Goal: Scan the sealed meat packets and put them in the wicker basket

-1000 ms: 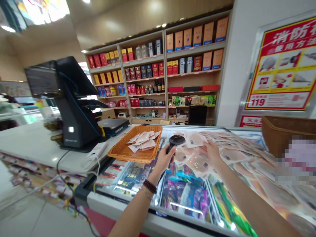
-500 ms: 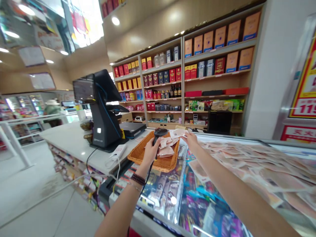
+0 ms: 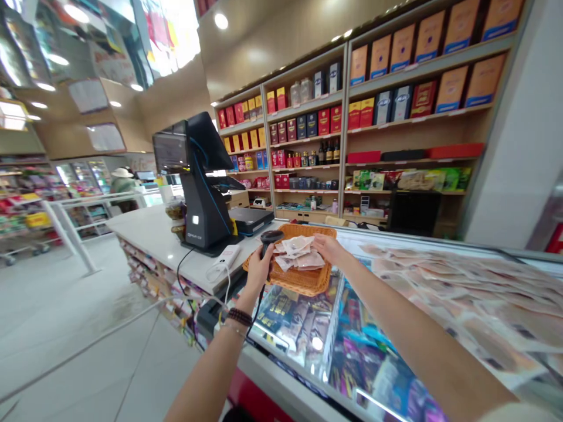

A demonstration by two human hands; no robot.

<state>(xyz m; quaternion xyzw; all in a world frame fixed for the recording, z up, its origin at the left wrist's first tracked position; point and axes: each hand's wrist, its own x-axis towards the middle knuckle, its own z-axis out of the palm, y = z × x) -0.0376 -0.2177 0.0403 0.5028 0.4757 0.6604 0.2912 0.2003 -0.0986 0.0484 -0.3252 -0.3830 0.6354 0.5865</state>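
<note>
Right hand [image 3: 329, 249] now over the wicker basket [image 3: 303, 286], scanner [image 3: 270, 237] upright in my left hand [image 3: 258, 271].
Left fingers [image 3: 264, 258] clench the scanner's grip, its cord [image 3: 257, 308] trailing down; right fingers [image 3: 319, 243] curl onto the packets [image 3: 298, 255] in the basket, though whether they pinch one I can't tell. Basket sits by the counter [image 3: 145, 234], within both hands' reach.

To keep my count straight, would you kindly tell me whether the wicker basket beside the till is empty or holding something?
Not empty: the wicker basket holds a small pile of flat wrapped packets lying inside it.
</note>
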